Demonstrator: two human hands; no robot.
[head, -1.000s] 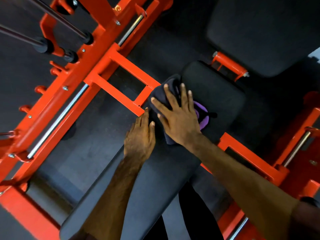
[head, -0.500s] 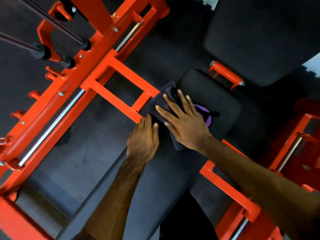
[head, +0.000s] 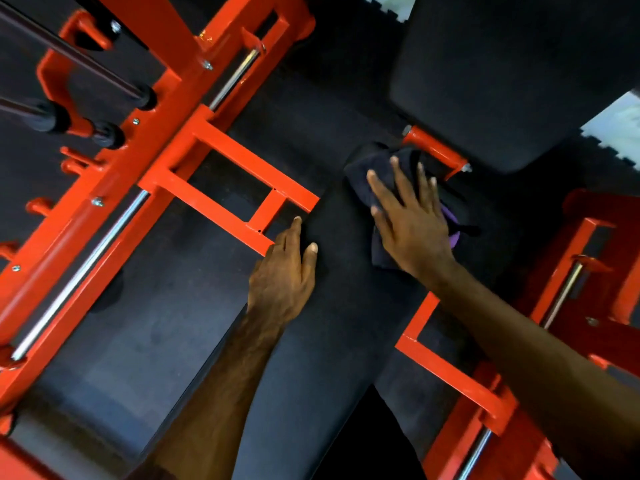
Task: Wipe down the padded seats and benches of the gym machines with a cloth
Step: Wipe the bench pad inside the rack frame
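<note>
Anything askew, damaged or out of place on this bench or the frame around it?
Nothing stands out. The right hand presses the dark cloth flat on the bench pad, the left hand rests on the pad's edge, and the orange frame looks intact. The picture is slightly blurred.

Nothing here can be read; no word, number, brand or sign shows anywhere in the head view.
</note>
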